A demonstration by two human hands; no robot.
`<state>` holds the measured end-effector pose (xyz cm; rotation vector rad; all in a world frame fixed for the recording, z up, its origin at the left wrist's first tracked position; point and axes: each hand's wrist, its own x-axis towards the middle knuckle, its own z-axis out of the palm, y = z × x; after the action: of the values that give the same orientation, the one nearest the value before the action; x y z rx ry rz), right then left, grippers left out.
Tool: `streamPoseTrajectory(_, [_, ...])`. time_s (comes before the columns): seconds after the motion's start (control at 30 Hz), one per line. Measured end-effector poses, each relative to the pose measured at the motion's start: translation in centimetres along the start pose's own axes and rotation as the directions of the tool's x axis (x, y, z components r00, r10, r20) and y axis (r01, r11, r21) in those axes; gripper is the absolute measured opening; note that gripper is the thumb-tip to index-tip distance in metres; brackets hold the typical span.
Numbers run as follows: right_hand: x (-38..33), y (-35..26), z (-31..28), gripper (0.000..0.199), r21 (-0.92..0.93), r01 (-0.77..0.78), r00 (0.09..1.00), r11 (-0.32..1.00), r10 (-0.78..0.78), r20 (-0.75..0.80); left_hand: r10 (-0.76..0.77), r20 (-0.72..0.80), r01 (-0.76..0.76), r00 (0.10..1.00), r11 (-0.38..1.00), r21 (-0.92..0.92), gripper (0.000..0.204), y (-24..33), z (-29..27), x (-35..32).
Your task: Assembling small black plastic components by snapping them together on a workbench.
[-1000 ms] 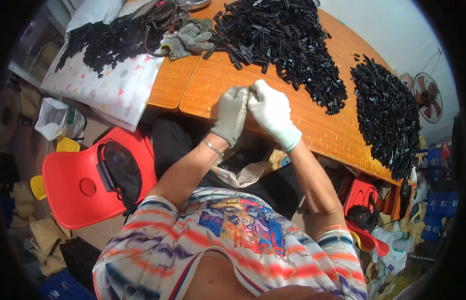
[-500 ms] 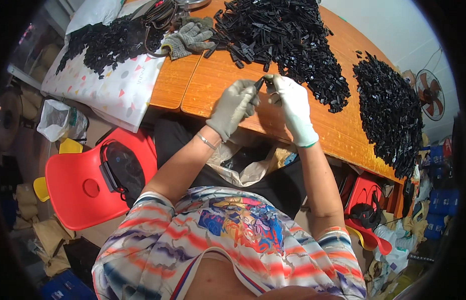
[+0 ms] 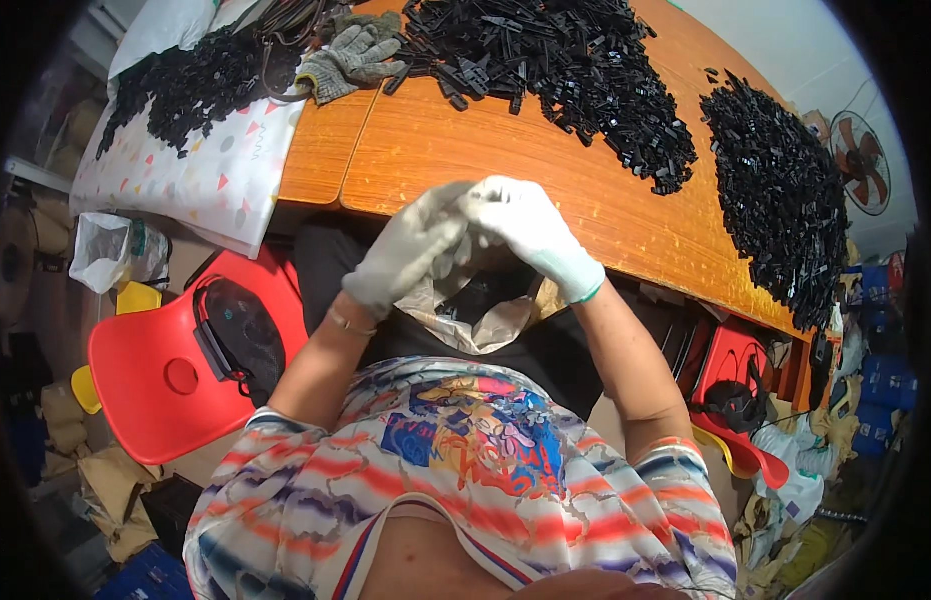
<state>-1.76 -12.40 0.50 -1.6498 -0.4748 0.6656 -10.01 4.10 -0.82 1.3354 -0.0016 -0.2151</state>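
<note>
Both my hands wear light gloves and meet above my lap at the table's near edge. My left hand [image 3: 417,243] has its fingers curled in against the right one and is slightly blurred. My right hand [image 3: 535,232] is bent with its fingertips pinched together, touching the left fingers. Whatever they hold is hidden behind the gloves. Below them a pale sack [image 3: 478,338] lies open between my legs, with dark contents. Beyond the hands a large heap of small black plastic parts [image 3: 545,65] spreads over the wooden table [image 3: 425,150].
Another black heap [image 3: 780,205] covers the table's right end. At left, smaller black pieces [image 3: 190,90] lie on a patterned cloth [image 3: 175,190], near grey knitted gloves [image 3: 350,62]. A red chair [image 3: 150,350] with a black bag stands left; another red chair [image 3: 725,370] is right. A fan [image 3: 858,163] stands far right.
Both hands have come down and back toward my lap, closer together. The small black plastic part seen between the fingertips before is now out of sight. The view has shifted slightly.
</note>
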Motion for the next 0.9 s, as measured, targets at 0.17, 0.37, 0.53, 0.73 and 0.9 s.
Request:
streamPoseTrajectory(0.17, [0.7,-1.5,-4.1,0.026,-0.403,-0.088,0.987,0.911,0.024,-0.161,0.28,-0.007,-0.123,0.96,0.443,0.888,0.037,1.4,-3.0,-3.2])
streamPoseTrajectory(0.37, [4.5,2.7,-11.1,0.018,-0.909,-0.133,0.749,0.395,-0.56,-0.353,0.485,-0.059,-0.11,0.873,0.313,0.943,0.028,3.4,-3.5,4.0])
streamPoseTrajectory(0.53, [7.2,1.8,-10.1,0.022,-0.949,-0.226,0.827,0.218,-0.473,-0.306,0.507,-0.058,0.019,0.86,0.083,0.996,0.038,2.8,-5.4,13.5])
streamPoseTrajectory(0.73, [6.3,3.3,-10.4,0.013,-0.96,-0.052,0.815,0.277,-0.543,-0.201,0.45,-0.021,0.037,0.893,-0.027,0.999,0.037,1.9,-4.3,14.2])
streamPoseTrajectory(0.9, [4.4,1.9,-9.6,0.016,-0.772,-0.032,0.85,0.634,-0.389,-0.355,0.466,0.127,-0.174,0.876,0.058,0.983,0.036,0.7,-4.2,11.6])
